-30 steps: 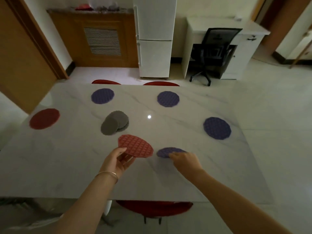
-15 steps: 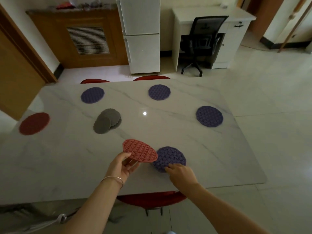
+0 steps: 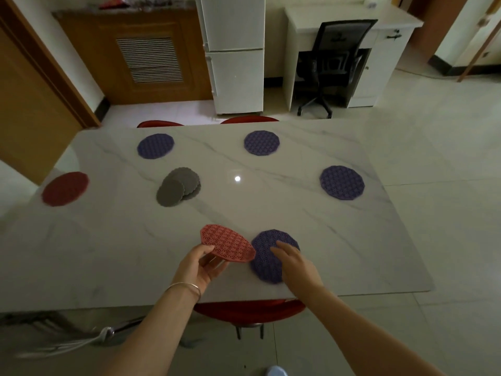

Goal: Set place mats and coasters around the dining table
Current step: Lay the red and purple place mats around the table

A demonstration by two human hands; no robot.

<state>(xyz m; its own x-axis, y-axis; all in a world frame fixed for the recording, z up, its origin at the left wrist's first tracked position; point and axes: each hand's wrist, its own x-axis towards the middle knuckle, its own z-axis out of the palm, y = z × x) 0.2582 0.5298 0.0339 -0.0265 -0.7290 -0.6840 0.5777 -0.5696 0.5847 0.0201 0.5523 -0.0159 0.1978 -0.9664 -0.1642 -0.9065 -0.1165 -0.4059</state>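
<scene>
My left hand (image 3: 202, 267) holds a red round mat (image 3: 227, 243) by its near edge, tilted just above the marble table (image 3: 108, 240). Beside it a purple mat (image 3: 267, 256) lies flat near the table's front edge, and my right hand (image 3: 296, 263) rests on it with straight fingers. Three more purple mats lie at the far left (image 3: 155, 146), far middle (image 3: 261, 142) and right side (image 3: 342, 182). A dark red mat (image 3: 66, 188) lies at the left end. A small stack of grey coasters (image 3: 179, 185) sits left of the table's middle.
Red chairs stand at the near edge (image 3: 249, 309) and behind the far edge (image 3: 160, 124). Beyond the table are a white fridge (image 3: 233, 52), a white desk (image 3: 352, 25) with a black office chair (image 3: 330, 63), and a wooden cabinet (image 3: 135, 55).
The purple mat has slid toward the front edge of the table under my right hand, whose fingers now lie on top of it. My left hand keeps holding the red mat.
</scene>
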